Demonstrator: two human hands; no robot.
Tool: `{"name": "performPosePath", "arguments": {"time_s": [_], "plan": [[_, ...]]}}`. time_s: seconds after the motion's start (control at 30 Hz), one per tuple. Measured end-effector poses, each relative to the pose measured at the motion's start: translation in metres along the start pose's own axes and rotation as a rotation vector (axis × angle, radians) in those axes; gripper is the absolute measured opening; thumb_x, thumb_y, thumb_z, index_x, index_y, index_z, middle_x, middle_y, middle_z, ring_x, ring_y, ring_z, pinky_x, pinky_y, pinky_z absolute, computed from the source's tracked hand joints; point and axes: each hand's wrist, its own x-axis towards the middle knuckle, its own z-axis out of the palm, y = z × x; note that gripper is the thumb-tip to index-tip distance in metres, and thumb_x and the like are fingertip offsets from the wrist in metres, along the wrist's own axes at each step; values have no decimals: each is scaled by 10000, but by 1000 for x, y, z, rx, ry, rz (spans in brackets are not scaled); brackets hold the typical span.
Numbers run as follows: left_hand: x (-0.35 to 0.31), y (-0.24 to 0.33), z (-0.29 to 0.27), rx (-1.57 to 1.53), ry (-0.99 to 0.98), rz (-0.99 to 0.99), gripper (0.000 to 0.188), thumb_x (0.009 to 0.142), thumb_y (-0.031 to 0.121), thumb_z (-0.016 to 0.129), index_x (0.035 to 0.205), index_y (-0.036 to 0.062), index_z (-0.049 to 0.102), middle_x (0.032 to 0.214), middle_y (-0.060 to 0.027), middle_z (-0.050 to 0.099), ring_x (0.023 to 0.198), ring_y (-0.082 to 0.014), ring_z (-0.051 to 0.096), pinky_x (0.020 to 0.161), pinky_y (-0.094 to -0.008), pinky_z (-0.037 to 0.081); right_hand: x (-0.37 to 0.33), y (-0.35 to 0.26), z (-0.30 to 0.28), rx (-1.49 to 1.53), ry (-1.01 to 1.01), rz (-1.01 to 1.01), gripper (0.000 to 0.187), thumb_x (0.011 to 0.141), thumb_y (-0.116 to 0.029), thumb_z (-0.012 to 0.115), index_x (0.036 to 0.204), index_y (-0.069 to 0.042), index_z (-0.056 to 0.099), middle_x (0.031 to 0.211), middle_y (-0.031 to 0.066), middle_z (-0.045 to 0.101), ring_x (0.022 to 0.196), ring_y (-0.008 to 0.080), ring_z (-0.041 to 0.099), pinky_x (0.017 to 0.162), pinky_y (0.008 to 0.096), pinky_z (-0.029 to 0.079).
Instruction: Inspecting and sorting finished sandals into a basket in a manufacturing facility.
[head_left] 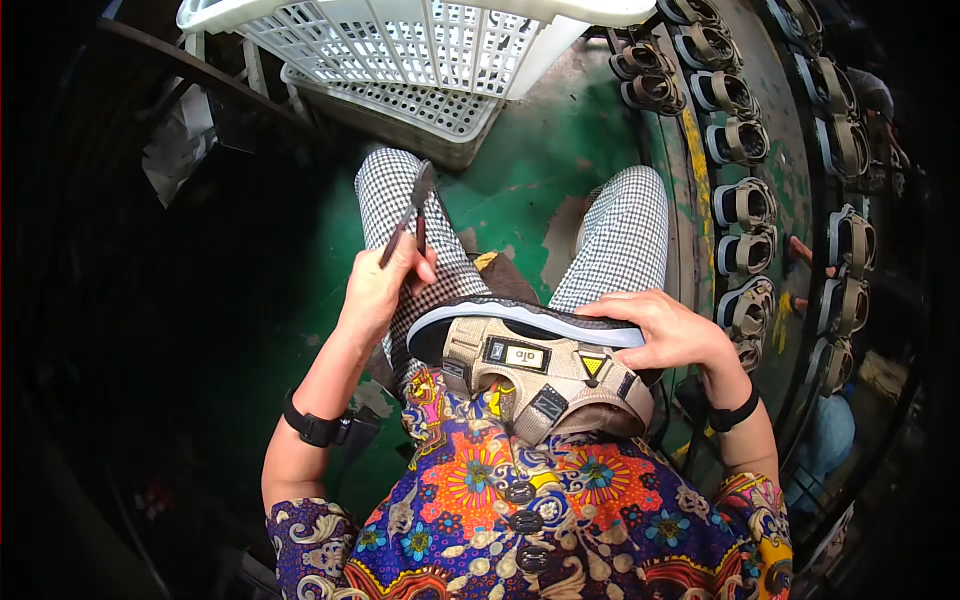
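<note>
Gripping a long dark tool [421, 190] in the left hand [383, 283]. Pinching 1 end of a tan sandal [525, 377] in the right hand [662, 328]. Holding the sandal on its side by the bright shirt [530, 485], closer to the body than the left hand.

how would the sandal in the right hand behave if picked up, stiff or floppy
The sandal is probably firm along its thick pale sole, perhaps with some flex. Its beige straps resemble fabric, so they likely give when squeezed. Tilted with the sole facing outward, it may tip if the right hand lets go.
</note>
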Motion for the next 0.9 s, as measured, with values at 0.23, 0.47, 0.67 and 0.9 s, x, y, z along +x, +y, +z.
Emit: {"name": "performPosePath", "arguments": {"time_s": [0.23, 0.47, 0.67, 0.9], "plan": [[-10, -1, 6, 379, -45, 201, 343, 947, 317, 518, 1051, 15, 640, 928, -40, 624, 854, -128, 583, 798, -268, 458, -13, 38, 7, 595, 97, 147, 673, 684, -92, 685, 1308, 18, 459, 1266, 113, 535, 1169, 203, 509, 998, 320, 392], [3, 7, 23, 288, -66, 32, 308, 960, 267, 468, 1060, 24, 628, 800, -21, 580, 722, -106, 543, 680, -254, 451, -33, 67, 69, 1428, 346, 99, 384, 966, -332, 414, 1158, -5, 472, 1065, 135, 554, 775, 211, 584, 650, 288, 485], [31, 1, 32, 666, -219, 288, 217, 880, 174, 577, 987, -5, 640, 1004, -136, 628, 897, -277, 627, 790, -332, 490, -23, 76, 50, 2419, -83, -321, 193, 942, -244, 467, 845, -77, 454, 518, 40, 458, 422, 131, 411, 355, 228, 327], [79, 0, 32, 991, -503, 481, 317, 814, 291, 656, 970, 15, 659, 991, -97, 636, 866, -253, 633, 756, -334, 518, -3, 76, 26, 2706, 212, -320, 196, 944, -196, 465, 772, -102, 452, 481, 13, 451, 402, 109, 413, 325, 219, 315]]}}
